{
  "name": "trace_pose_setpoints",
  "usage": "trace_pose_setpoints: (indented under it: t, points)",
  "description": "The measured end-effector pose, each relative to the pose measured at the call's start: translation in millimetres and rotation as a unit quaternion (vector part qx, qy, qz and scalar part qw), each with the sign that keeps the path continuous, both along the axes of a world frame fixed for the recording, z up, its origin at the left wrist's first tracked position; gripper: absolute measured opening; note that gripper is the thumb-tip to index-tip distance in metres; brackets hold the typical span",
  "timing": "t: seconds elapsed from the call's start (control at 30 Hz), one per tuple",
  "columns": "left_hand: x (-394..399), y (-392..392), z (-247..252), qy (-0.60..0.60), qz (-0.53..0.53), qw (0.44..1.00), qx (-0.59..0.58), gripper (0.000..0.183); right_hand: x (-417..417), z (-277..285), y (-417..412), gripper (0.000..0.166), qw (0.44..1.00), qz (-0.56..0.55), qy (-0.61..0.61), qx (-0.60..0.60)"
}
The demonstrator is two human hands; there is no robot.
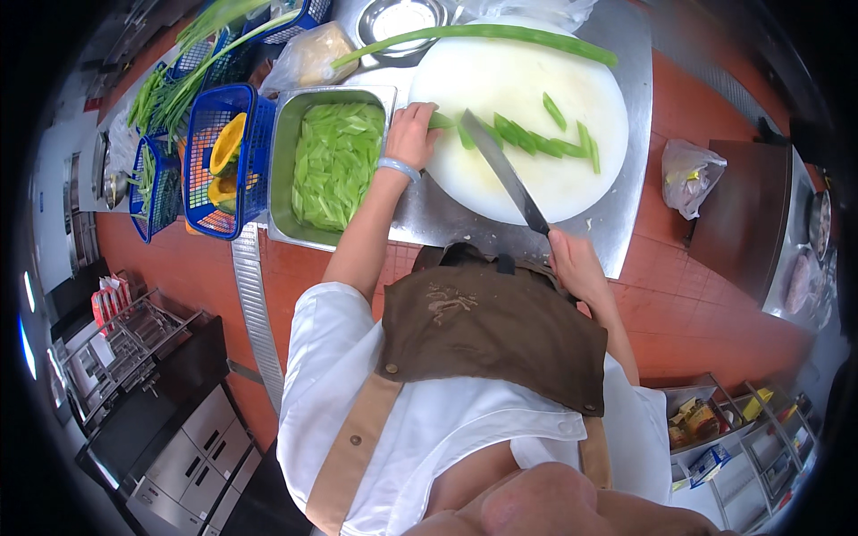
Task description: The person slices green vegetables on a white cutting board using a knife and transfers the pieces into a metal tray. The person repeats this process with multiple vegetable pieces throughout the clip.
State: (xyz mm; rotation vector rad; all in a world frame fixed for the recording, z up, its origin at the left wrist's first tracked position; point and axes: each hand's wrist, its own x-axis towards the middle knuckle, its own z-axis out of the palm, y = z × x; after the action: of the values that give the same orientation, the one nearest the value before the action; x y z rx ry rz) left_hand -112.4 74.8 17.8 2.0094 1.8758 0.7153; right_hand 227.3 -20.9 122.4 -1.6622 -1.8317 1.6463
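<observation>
My right hand (578,262) grips the handle of a kitchen knife (511,179), its blade slanting over a round white cutting board (462,181). At the board's left edge, my left hand (410,137) holds down a green vegetable stalk (439,121), whose far end lies beneath my fingers. Slanted green slices (515,134) trail rightward from the blade. One long green stalk (496,31) lies across the board's far side. Left of my left hand, a steel pan (283,167) holds many cut green slices (335,161).
Blue plastic baskets with halved orange-fleshed squash (228,146) and long green vegetables (184,100) stand at the left. A steel bowl (401,23) and a plastic-wrapped block (320,55) sit at the back. The steel table's (620,228) right edge is near the board.
</observation>
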Motion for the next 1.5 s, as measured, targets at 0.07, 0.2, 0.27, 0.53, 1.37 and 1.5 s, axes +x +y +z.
trace_pose_setpoints:
  t: [0.07,0.2,0.27,0.53,1.37,1.5]
  points:
    - [0.7,4.7,3.0,-0.034,0.001,0.999,-0.018,0.044,3.7,1.2,-4.4,0.038,1.000,0.006,0.000,0.007]
    - [1.7,-5.5,8.7,-0.050,0.023,0.997,-0.061,0.045,3.9,2.8,-9.5,0.038,1.000,-0.011,0.006,-0.001]
    - [10.4,-23.1,11.4,-0.012,0.044,0.996,-0.080,0.047,2.3,8.8,-7.0,0.038,1.000,-0.007,0.008,-0.008]
    - [33.5,-65.2,-5.2,-0.086,0.144,0.984,-0.059,0.053,14.8,-16.6,1.6,0.043,1.000,0.012,-0.011,-0.012]
    - [63.9,-79.9,-6.2,-0.166,0.092,0.982,0.007,0.034,-3.7,-27.2,18.2,0.049,0.984,0.027,0.052,-0.166]
    - [64.2,-76.9,-11.3,-0.223,0.088,0.970,0.032,0.024,-13.2,-11.8,14.7,0.052,0.990,0.025,0.054,-0.126]
